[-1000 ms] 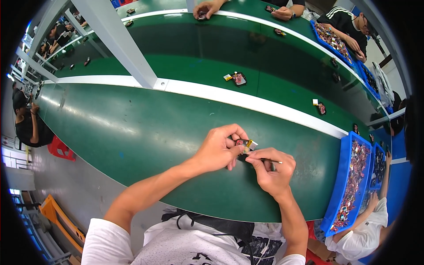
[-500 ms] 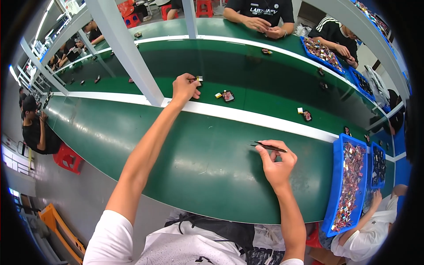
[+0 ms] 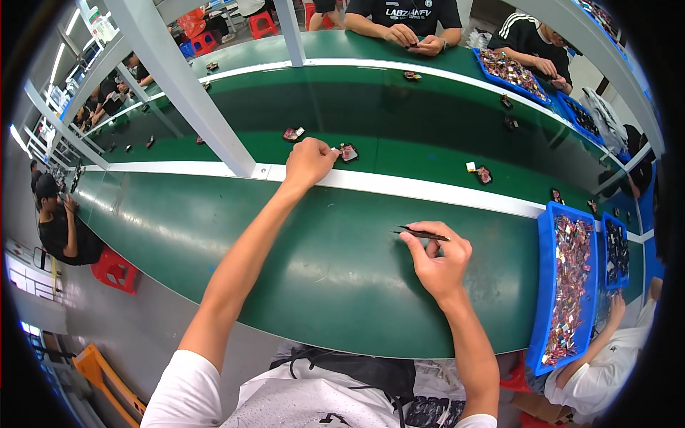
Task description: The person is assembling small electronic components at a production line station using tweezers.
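Note:
My left hand [image 3: 310, 164] reaches over the white rail onto the green belt. Its thumb and forefinger close at the left side of a small dark-cased electronic assembly [image 3: 348, 153], where a pale tab sits; the exact grip is partly hidden. Just beyond that hand another such assembly [image 3: 292, 134], with a white-and-yellow piece, lies on the belt. In my right hand [image 3: 444, 267] is a pair of black tweezers [image 3: 427, 233], held above the green worktop, tips pointing left and slightly apart with nothing visible between them.
A blue bin [image 3: 546, 285] full of small wired parts stands at the worktop's right end, beside a smaller blue tray [image 3: 605, 260] of black pieces. Farther right on the belt lies another assembly [image 3: 484, 175]. A grey post [image 3: 193, 93] rises left of my left arm. Co-workers sit around.
My left hand has left one assembly on the belt and moved right to another. My right hand, still holding the tweezers, has shifted slightly left in view.

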Demonstrator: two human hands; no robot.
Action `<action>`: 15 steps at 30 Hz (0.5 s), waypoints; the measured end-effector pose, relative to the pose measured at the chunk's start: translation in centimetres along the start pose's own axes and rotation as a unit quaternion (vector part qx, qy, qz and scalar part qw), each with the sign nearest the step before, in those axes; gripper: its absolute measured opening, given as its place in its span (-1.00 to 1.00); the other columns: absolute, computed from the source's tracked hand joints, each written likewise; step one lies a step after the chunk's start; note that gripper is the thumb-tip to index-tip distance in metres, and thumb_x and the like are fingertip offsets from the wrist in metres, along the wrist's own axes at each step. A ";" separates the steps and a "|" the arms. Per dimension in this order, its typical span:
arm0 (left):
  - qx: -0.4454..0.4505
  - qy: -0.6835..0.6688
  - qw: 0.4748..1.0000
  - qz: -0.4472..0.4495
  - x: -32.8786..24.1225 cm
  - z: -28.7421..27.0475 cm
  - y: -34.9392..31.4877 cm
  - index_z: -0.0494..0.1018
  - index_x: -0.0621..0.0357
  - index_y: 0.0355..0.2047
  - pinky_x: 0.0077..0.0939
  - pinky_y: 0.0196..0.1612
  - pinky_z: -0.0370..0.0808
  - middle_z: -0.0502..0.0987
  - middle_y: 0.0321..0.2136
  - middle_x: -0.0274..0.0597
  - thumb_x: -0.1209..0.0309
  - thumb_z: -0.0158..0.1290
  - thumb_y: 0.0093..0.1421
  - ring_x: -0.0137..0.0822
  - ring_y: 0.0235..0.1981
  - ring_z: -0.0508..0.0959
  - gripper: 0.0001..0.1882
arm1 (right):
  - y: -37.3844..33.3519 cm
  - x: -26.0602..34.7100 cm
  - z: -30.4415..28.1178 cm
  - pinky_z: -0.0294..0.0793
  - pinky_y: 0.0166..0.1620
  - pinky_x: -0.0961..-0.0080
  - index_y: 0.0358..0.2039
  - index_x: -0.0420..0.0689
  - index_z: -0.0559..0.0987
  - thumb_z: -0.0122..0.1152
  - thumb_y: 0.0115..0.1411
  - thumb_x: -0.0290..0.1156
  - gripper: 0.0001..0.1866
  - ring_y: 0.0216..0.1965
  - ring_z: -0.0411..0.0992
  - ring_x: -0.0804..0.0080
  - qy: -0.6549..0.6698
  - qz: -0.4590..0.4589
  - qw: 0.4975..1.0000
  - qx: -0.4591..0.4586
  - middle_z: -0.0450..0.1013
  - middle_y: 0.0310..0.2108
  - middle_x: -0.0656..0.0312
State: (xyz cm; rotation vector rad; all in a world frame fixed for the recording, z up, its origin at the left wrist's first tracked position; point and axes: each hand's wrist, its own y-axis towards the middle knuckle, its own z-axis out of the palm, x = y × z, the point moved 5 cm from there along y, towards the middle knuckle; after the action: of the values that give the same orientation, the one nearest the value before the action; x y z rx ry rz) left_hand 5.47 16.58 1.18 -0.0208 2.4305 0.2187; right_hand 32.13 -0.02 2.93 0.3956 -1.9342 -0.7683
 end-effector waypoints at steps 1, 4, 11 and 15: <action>-0.004 0.006 1.000 -0.022 0.2 0.2 0.3 0.64 0.29 -0.50 -0.24 -0.31 0.52 0.62 -0.56 -0.01 0.24 0.24 0.18 -0.06 -0.45 0.63 -0.69 | 0.0 0.1 0.0 0.13 -0.65 0.66 -0.40 -0.18 0.68 0.53 -0.03 -0.58 -0.83 -0.78 0.14 0.70 -0.001 -0.001 1.000 0.000 0.60 -0.53 0.30; -0.021 0.016 0.999 -0.045 0.4 0.6 1.3 0.60 0.26 -0.56 -0.14 -0.27 0.54 0.64 -0.53 0.05 0.24 0.27 0.15 0.06 -0.40 0.65 -0.69 | 0.1 0.2 0.1 0.13 -0.66 0.65 -0.41 -0.18 0.67 0.53 -0.04 -0.57 -0.83 -0.78 0.14 0.69 -0.015 -0.001 1.000 0.008 0.61 -0.52 0.29; -0.017 -0.058 0.997 -0.053 1.2 2.1 3.5 0.59 0.31 -0.46 -0.40 -0.56 0.47 0.61 -0.60 -0.12 0.32 0.27 0.17 -0.31 -0.61 0.58 -0.75 | 0.0 0.6 0.2 0.12 -0.66 0.63 -0.43 -0.18 0.67 0.53 -0.03 -0.56 -0.84 -0.79 0.14 0.68 -0.013 -0.005 1.000 0.011 0.62 -0.49 0.28; -0.124 -0.014 0.992 -0.001 3.1 0.9 3.3 0.52 0.32 -0.40 -0.49 -0.64 0.47 0.56 -0.66 -0.17 0.34 0.23 0.22 -0.39 -0.68 0.57 -0.75 | 0.2 0.7 0.3 0.12 -0.67 0.62 -0.43 -0.19 0.67 0.53 -0.04 -0.56 -0.83 -0.79 0.15 0.66 -0.004 0.001 1.000 0.013 0.62 -0.49 0.27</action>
State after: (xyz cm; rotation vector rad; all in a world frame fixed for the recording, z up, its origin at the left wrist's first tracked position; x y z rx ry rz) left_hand 3.44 20.12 -1.00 -0.1307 2.3605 0.5156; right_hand 31.53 -0.13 3.39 0.4072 -1.9539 -0.7441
